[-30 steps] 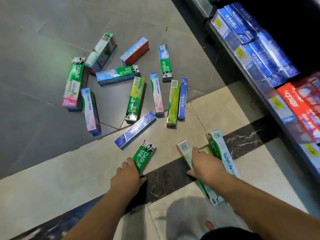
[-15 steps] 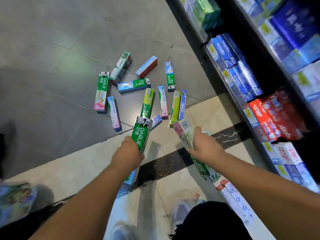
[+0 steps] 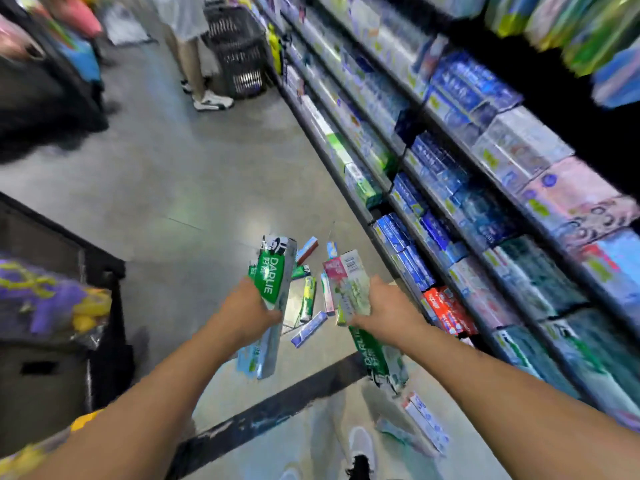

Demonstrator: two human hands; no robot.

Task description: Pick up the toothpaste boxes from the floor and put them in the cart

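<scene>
Rose from the floor since the crouch, view swung up the aisle. Left hand (image 3: 251,311) clenched on green boxes (image 3: 273,292), right hand (image 3: 384,311) on another bundle (image 3: 353,296), long axes upright. Cart (image 3: 104,271) lay leftward, nearer the left hand.

left hand (image 3: 247,315): green box (image 3: 273,278) | right hand (image 3: 384,313): boxes (image 3: 353,289)

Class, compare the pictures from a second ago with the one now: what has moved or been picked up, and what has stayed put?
Both hands rose from the floor. The left hand lifted the green Darlie box plus another; the right hand raised its bundle of boxes. The view swung up, revealing the aisle and a black cart at left. The other boxes on the floor stayed where they lay.
</scene>
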